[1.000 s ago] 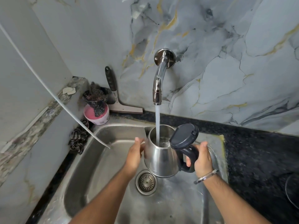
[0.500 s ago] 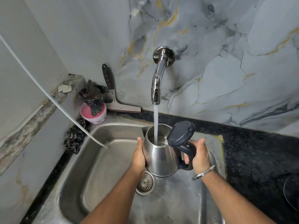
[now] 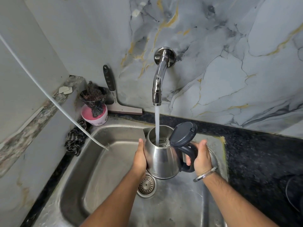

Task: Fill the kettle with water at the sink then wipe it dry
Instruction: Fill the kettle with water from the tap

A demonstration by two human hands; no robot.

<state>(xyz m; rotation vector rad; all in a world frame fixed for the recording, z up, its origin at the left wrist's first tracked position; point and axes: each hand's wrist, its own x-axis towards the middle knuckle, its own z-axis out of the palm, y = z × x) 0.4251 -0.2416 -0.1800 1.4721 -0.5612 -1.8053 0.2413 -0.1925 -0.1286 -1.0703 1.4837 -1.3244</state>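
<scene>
A steel kettle (image 3: 161, 159) with its dark lid (image 3: 182, 134) flipped up hangs over the steel sink (image 3: 101, 169), right under the wall tap (image 3: 158, 84). A stream of water (image 3: 157, 122) runs from the tap into the kettle's open mouth, and water shows inside. My left hand (image 3: 140, 157) is pressed flat against the kettle's left side. My right hand (image 3: 200, 157) grips the black handle (image 3: 190, 153); a metal bangle sits on that wrist.
The drain (image 3: 146, 185) lies below the kettle. At the sink's back left stand a pink tub (image 3: 94, 116) with a scrubber holder, a squeegee (image 3: 114, 95) against the wall and a checked cloth (image 3: 75, 139). A white hose (image 3: 49, 97) slants in. Black counter (image 3: 262, 161) lies right.
My left hand has closed in flat against the kettle's side. The water level inside has risen. The kettle stays under the running tap.
</scene>
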